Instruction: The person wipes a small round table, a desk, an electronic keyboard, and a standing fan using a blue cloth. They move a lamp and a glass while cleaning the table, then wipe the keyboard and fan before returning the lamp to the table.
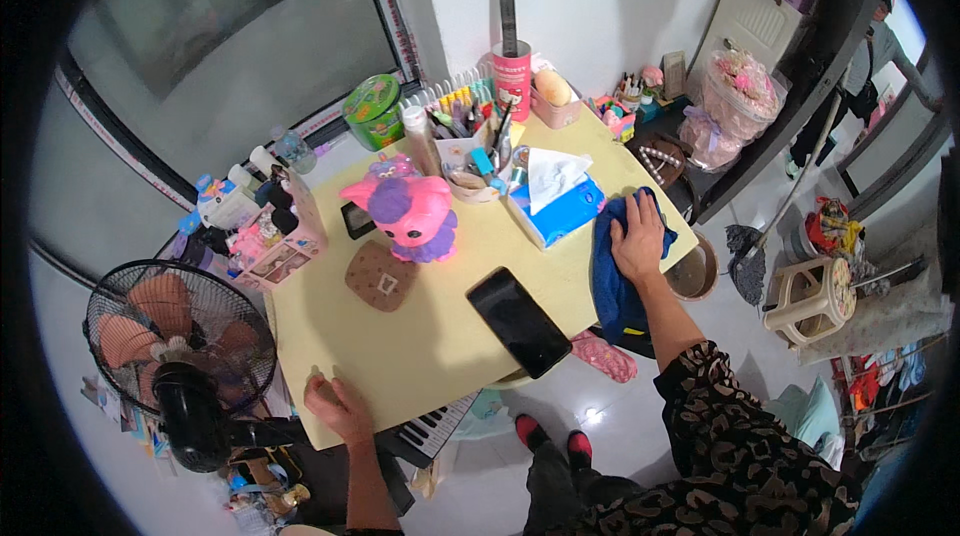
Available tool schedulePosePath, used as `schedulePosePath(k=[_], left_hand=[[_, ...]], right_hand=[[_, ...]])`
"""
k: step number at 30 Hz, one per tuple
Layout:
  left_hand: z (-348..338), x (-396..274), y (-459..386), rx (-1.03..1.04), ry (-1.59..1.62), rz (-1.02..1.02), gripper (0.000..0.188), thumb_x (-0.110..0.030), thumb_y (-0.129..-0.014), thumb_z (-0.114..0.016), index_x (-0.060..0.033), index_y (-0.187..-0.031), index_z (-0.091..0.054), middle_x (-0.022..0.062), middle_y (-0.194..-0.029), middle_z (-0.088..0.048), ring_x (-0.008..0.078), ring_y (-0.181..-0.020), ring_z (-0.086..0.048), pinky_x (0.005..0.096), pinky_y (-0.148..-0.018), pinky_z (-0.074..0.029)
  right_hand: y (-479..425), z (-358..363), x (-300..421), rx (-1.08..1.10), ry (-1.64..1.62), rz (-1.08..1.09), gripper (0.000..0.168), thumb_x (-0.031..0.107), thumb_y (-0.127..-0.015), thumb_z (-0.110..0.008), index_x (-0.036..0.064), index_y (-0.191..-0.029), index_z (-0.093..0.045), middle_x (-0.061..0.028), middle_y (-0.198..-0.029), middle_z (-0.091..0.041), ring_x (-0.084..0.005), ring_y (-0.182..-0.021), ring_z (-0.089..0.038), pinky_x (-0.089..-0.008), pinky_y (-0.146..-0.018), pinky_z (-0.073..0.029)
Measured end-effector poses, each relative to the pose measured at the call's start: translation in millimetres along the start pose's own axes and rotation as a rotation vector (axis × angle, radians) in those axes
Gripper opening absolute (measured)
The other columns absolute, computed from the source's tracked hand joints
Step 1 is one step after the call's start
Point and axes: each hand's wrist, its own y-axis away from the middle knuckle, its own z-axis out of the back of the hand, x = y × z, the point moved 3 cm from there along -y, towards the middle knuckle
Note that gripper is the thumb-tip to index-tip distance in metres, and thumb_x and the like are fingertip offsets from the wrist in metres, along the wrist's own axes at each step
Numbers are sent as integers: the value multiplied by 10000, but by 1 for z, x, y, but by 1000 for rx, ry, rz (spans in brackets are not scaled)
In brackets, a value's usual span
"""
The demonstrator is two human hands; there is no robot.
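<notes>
My right hand (639, 240) lies palm down, fingers stretched out, on a dark blue cloth (611, 288) at the table's right edge. Part of the cloth hangs over that edge. At the front left corner of the pale yellow table (465, 356), my left hand (339, 407) rests with loosely bent fingers and nothing visible in it. Between the hands a black smartphone (519, 322) lies face up, sticking out past the front edge. A blue tissue pack (555, 213) sits beside the cloth. Left of centre stand a pink and purple toy figure (412, 217) and a flat brown patterned item (381, 276).
A black fan (180, 341) stands close to the table's left side. Along the back are a pink box (285, 251), a green tin (373, 112), a pen holder (461, 150) and a pink cup (512, 78) holding a ruler. On the right are a bucket (694, 266), a stool (814, 300) and a person (870, 71).
</notes>
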Motion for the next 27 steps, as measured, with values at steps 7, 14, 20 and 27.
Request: schedulePosePath(k=[7,14,20,27], left_hand=[[1,-17,-5,120,-98,-33,349,-159,-901,-519,49,-1169,-435,222,-1111,-479,382,-1072,-432,467,-944,-319],[-3,-54,-10,147,-205,-214,359,-117,-832,-578,37,-1134,-461,217,-1083,-489,388,-1049,-441,499,-919,-327],[-28,-178,70,653,206,191,306,-175,-844,-613,63,-1027,-554,185,-906,-600,299,-801,-612,382,-719,-490],[-61,-239,143,928,937,1303,374,-269,-900,-594,53,-1079,-530,177,-999,-625,273,-903,-633,375,-799,-515]], right_hand=[[8,3,10,-67,-23,70,516,184,-809,-568,-3,-1274,-442,-226,-1340,-426,-395,-1247,-392,-472,-1023,-323],[3,-2,10,-42,-45,60,490,159,-797,-568,-5,-1247,-464,-218,-1300,-459,-389,-1220,-414,-468,-1015,-337],[1,1,8,-25,-52,57,508,167,-770,-585,-5,-1234,-469,-214,-1288,-464,-388,-1192,-432,-473,-993,-354],[24,26,3,125,-180,193,718,323,-709,-638,-30,-1287,-398,-249,-1321,-399,-422,-1221,-366,-499,-1012,-298]])
